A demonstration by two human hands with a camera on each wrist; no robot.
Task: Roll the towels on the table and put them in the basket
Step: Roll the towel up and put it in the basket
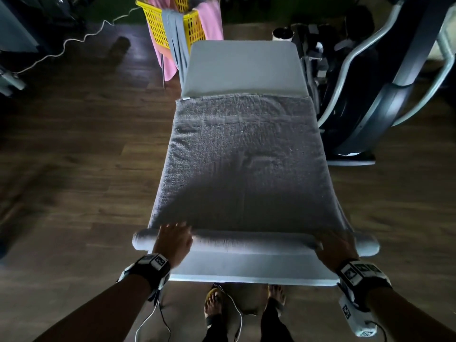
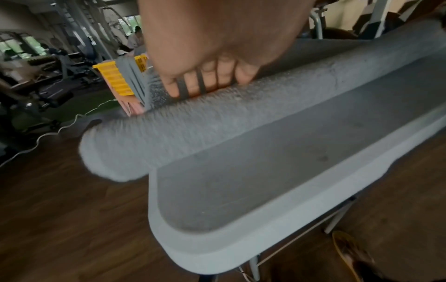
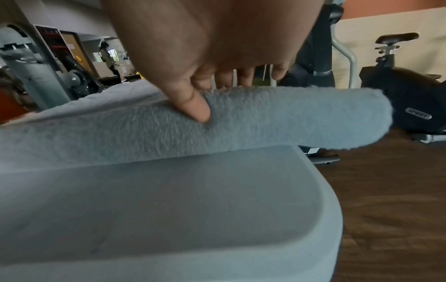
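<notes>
A grey towel (image 1: 241,164) lies spread along the white table (image 1: 244,65). Its near end is wound into a roll (image 1: 246,241) that overhangs both table sides. My left hand (image 1: 174,239) rests on the roll's left part, and the left wrist view shows its fingers (image 2: 193,85) spread and straight over the roll (image 2: 217,122). My right hand (image 1: 333,245) holds the right part. In the right wrist view its thumb (image 3: 198,108) presses the near side of the roll (image 3: 289,118) while the fingers reach over the top. A yellow basket (image 1: 158,28) stands beyond the table's far left corner.
Pink towels (image 1: 209,21) and a grey towel (image 1: 176,43) hang over the basket's rim. Gym machines (image 1: 394,82) crowd the table's right side, with an exercise bike (image 3: 398,91) beyond. A white cable (image 1: 74,43) snakes over the wooden floor at left. My feet (image 1: 214,307) are under the near edge.
</notes>
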